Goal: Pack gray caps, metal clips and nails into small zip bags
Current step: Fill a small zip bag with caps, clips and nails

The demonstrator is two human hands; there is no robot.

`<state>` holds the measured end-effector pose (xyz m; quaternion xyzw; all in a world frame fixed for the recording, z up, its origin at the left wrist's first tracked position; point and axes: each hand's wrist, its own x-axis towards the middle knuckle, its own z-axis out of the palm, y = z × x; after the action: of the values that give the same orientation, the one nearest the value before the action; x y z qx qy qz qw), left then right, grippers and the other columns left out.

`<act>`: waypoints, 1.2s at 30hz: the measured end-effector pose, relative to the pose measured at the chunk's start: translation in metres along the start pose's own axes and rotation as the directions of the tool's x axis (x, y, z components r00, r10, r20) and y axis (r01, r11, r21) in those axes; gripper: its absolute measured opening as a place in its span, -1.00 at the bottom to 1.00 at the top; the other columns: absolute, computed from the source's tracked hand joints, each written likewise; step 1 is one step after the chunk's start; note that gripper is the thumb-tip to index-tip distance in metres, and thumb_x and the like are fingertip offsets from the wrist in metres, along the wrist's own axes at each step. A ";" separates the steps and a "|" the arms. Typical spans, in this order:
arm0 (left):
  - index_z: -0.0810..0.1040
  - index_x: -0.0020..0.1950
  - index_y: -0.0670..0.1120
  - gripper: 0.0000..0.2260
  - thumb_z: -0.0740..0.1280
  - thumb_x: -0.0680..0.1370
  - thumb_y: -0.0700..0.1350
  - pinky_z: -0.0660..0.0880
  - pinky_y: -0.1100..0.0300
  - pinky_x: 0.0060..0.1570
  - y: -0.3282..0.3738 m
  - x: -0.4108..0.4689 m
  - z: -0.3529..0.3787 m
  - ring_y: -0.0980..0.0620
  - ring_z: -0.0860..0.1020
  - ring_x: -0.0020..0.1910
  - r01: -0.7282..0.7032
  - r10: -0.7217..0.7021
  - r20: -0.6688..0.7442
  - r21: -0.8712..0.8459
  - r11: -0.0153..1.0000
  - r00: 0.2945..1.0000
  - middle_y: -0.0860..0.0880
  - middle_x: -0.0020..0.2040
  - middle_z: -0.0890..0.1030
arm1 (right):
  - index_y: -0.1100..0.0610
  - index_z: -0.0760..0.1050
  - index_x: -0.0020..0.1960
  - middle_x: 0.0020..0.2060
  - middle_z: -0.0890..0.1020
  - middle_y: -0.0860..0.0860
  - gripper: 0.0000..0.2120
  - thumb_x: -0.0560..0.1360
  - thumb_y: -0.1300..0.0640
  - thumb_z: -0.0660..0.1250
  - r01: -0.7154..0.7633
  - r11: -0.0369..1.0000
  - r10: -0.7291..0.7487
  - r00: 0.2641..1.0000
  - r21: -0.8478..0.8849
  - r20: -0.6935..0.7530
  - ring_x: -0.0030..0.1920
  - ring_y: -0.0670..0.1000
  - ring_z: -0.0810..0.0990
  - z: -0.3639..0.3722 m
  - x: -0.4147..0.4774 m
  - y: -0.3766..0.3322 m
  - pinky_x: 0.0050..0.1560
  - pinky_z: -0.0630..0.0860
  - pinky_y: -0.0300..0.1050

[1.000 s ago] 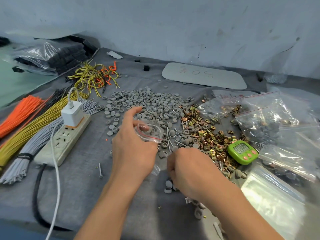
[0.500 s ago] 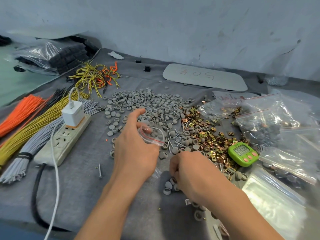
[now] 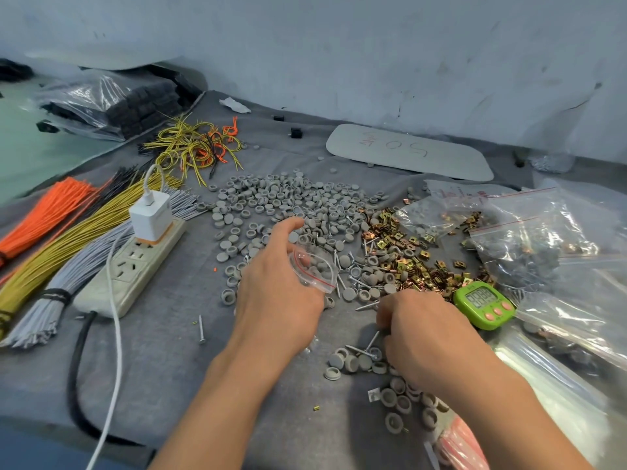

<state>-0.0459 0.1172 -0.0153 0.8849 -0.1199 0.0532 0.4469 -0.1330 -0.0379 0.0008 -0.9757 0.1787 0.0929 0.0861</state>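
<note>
At the far left edge lie bundles of orange wires [image 3: 44, 212], yellow wires [image 3: 78, 239] and gray wires [image 3: 51, 300], side by side on the gray cloth [image 3: 163, 368]. Just right of them sits a power strip [image 3: 135, 266] with a white charger [image 3: 151, 215] plugged in; its white cable [image 3: 113, 334] and a black cable [image 3: 76, 368] run toward the near edge. Far behind are a bag of black blocks [image 3: 135, 100] and a tangle of wires [image 3: 193, 147]. One loose nail [image 3: 201, 329] lies alone on the cloth, left of the left forearm. The gray caps [image 3: 281, 198] spread in a wide heap at the middle. Over its near edge the left hand [image 3: 274, 293] pinches a small zip bag [image 3: 314, 269] with its mouth held apart, thumb lifted; caps show through the plastic, but I cannot tell whether they are inside or beneath. Right of the caps lie nails [image 3: 356, 279] and the metal clips [image 3: 407, 259], mixed at the border. The right hand [image 3: 427, 334] is knuckles-up over a small cluster of caps [image 3: 353, 362], fingers curled under and hidden, so I cannot tell what they hold. A green timer [image 3: 483, 305] sits just beside it, a white board [image 3: 407, 150] lies far back, and filled bags [image 3: 526, 245] crowd the right, with empty bags [image 3: 559, 395] near.
</note>
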 end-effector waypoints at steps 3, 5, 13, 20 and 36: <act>0.31 0.42 0.33 -0.25 0.53 0.41 -0.20 0.37 0.18 -0.01 -0.002 0.000 0.001 0.12 0.51 -0.02 -0.006 0.006 0.008 0.005 1.000 1.000 0.25 -0.07 0.52 | 0.07 0.57 0.02 -0.11 0.64 0.04 -0.77 0.43 0.27 0.27 0.003 1.000 -0.003 1.000 -0.024 0.020 -0.10 0.12 0.62 0.001 -0.002 -0.003 -0.17 0.60 -0.06; 0.30 0.41 0.33 -0.27 0.51 0.40 -0.20 0.38 0.14 -0.02 -0.003 -0.001 0.001 0.07 0.52 -0.02 -0.002 0.002 0.022 0.009 1.000 1.000 0.20 -0.04 0.55 | 0.08 0.56 -0.02 -0.12 0.63 0.05 -0.75 0.39 0.32 0.24 0.007 0.999 -0.005 0.999 -0.038 0.040 -0.12 0.13 0.63 0.002 -0.001 -0.006 -0.23 0.53 -0.07; 0.40 0.17 0.19 -0.60 0.51 0.45 -0.05 0.34 0.24 -0.10 -0.012 -0.002 0.003 0.17 0.50 -0.04 0.056 -0.066 0.097 0.101 0.993 0.993 0.22 0.03 0.55 | 0.00 0.59 -0.03 -0.15 0.66 -0.03 -0.92 0.52 0.09 0.32 0.013 0.999 -0.013 1.000 -0.030 -0.006 -0.11 0.09 0.64 -0.001 -0.004 -0.002 -0.16 0.60 -0.05; 0.44 -0.06 0.15 -0.78 0.48 0.48 -0.03 0.34 0.22 -0.24 -0.014 0.000 -0.002 0.19 0.50 -0.13 0.028 -0.033 0.081 0.056 0.998 0.996 0.19 -0.13 0.57 | -0.02 0.48 -0.10 -0.12 0.64 -0.01 -0.90 0.45 0.18 0.31 0.043 0.998 -0.040 0.997 -0.037 0.066 -0.07 0.11 0.63 0.002 -0.010 -0.005 -0.17 0.54 -0.05; 0.47 -0.04 0.23 -0.77 0.48 0.50 -0.04 0.29 0.31 -0.34 -0.015 0.009 -0.021 0.46 0.48 -0.11 0.086 -0.087 -0.080 -0.018 0.996 0.993 0.26 -0.18 0.58 | -0.04 0.30 0.57 0.49 0.38 -0.04 -0.39 0.56 0.26 0.24 0.115 0.991 -0.105 0.984 0.070 -0.141 0.41 0.12 0.40 0.019 0.029 -0.007 0.40 0.40 0.06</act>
<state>-0.0332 0.1409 -0.0131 0.8832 -0.0635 0.0686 0.4597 -0.1064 -0.0373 -0.0233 -0.9841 0.1335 0.0139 0.1163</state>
